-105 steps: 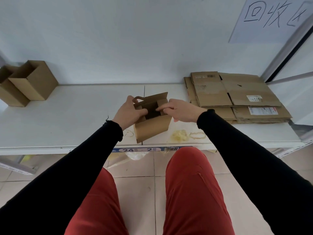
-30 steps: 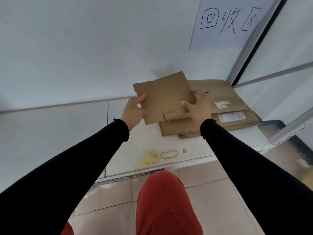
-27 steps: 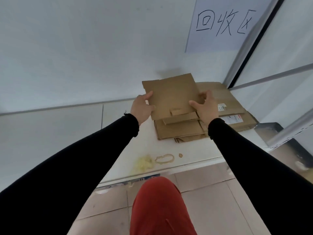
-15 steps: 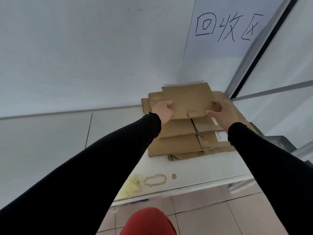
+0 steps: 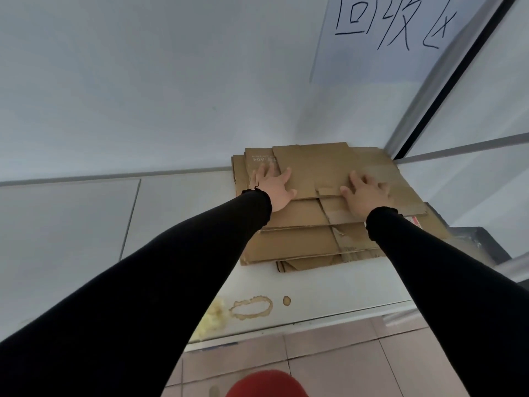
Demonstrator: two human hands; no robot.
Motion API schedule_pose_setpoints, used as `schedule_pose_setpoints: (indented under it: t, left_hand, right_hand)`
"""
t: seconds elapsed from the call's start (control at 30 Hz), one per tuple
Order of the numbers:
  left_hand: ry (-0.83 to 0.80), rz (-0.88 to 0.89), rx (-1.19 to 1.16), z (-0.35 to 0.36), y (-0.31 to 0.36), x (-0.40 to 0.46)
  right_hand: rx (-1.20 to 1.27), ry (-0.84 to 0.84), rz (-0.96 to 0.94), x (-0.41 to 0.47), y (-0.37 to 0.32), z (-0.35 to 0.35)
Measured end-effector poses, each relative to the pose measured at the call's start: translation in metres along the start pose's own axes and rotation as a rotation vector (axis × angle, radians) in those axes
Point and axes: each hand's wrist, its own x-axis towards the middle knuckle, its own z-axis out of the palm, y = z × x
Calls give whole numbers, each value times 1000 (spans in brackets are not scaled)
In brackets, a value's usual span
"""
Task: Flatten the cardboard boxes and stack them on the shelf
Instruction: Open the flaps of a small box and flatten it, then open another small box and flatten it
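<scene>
The flattened brown cardboard box is down now, no longer held in the air as it was a second ago, lying on top of the stack of flattened brown cardboard at the white shelf's back right. The left hand lies flat on its left part, fingers spread and straight. The right hand presses the right part likewise, probably palm-down.

At the upper right I read "回收区", handwritten on a white paper sheet. Mid-frame, a flattened cardboard piece shows upside-down print ending "A04".
</scene>
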Motion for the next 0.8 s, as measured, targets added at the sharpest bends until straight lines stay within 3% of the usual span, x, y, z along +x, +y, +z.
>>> schedule_pose_setpoints:
  t: [0.07,0.2,0.37,0.53,0.8]
  left_hand:
    - [9,41,18,-6,-1,-4]
    - [58,96,-17,-22,-16,-23]
    - [173,155,-81,-48,-63,-78]
    - [265,136,83,-72,-163,-155]
    - [332,-133,125,-121,-343,-301]
  right_hand:
    - [14,18,14,-5,-5,-3]
    - [-42,216,-12,-27,-22,-15]
    - [63,317,-260,-74,-88,-23]
    - [112,202,-543,-131,-195,-7]
    - [110,33,-847,-213,-383,44]
